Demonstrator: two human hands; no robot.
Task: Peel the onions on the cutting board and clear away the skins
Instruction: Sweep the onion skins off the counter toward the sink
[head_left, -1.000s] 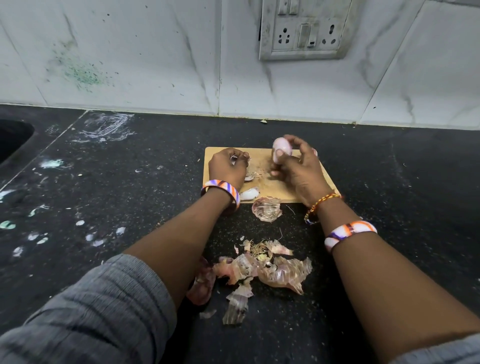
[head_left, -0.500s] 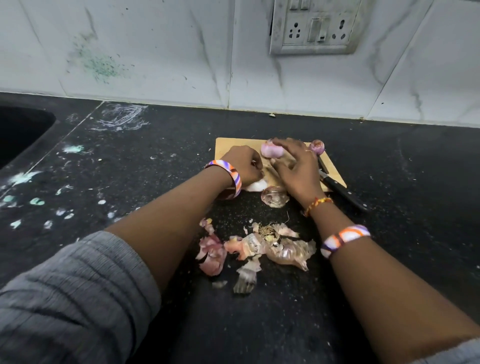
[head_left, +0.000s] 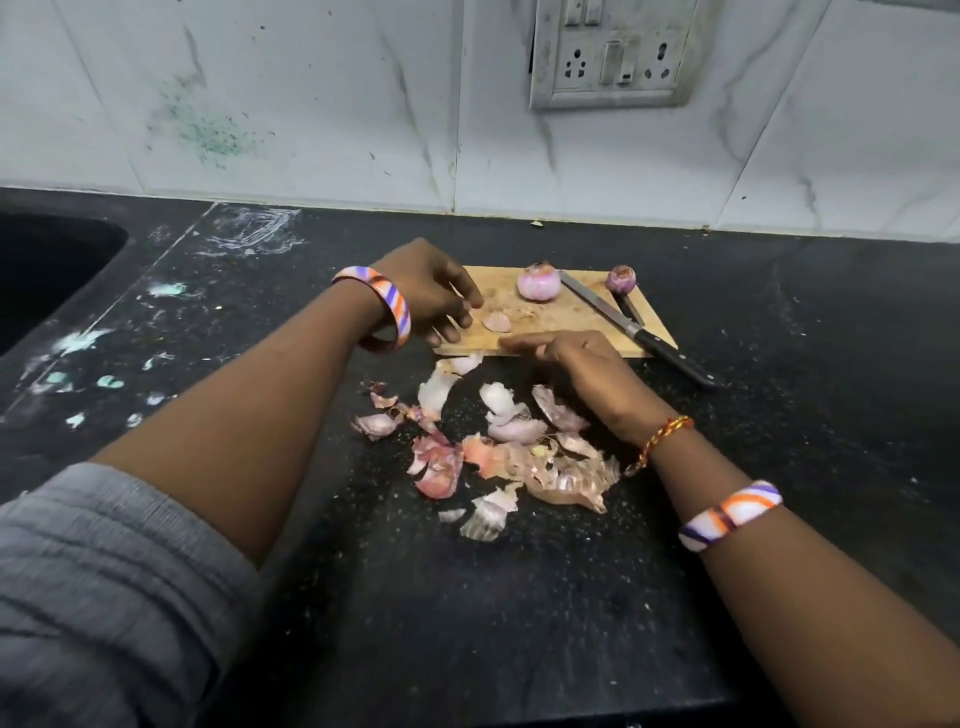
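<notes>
A small wooden cutting board (head_left: 582, 322) lies on the black counter. A pale peeled onion (head_left: 538, 282) sits at its far middle and a smaller purple onion (head_left: 621, 279) at its far right corner. A loose skin piece (head_left: 496, 321) lies on the board. My left hand (head_left: 434, 296) rests at the board's left end, fingers spread beside that piece, holding nothing. My right hand (head_left: 582, 366) lies flat along the board's near edge, fingers pointing left, empty. A heap of onion skins (head_left: 498, 447) covers the counter just in front of the board.
A black-handled knife (head_left: 631, 327) lies diagonally across the board's right side, its handle over the edge. A dark sink (head_left: 47, 270) opens at the far left. A tiled wall with a socket plate (head_left: 613, 52) stands behind. Pale smears mark the left counter.
My right hand has let go of the peeled onion, which now rests on the board, and dropped to the board's near edge. More skins have slid off the board onto the counter.
</notes>
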